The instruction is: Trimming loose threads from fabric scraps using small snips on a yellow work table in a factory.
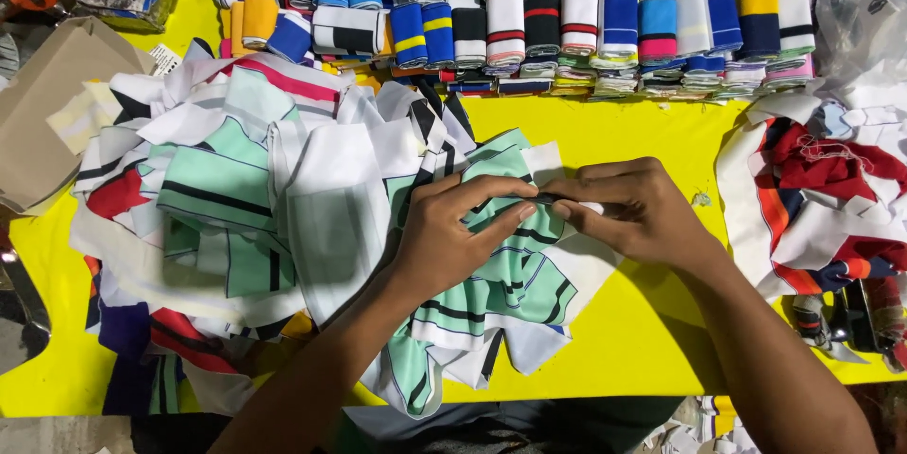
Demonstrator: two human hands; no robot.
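Both hands, left hand (453,232) and right hand (633,213), pinch one green striped cloth strip (524,265), fingertips meeting, beside the cloth pile (236,199).

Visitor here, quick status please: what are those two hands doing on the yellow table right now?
Left hand and right hand pinch one mint-green striped fabric piece between fingertips. It lies atop a loose fabric heap. Folded collar stacks behind, clear of hands.

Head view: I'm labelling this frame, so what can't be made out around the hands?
- What the left hand and right hand pinch: fingertips cover it.
- Yellow table beneath the fabric pile: hidden by cloth.
- Red striped pile: cut off by right edge.
- Cardboard box: cut off at left edge.
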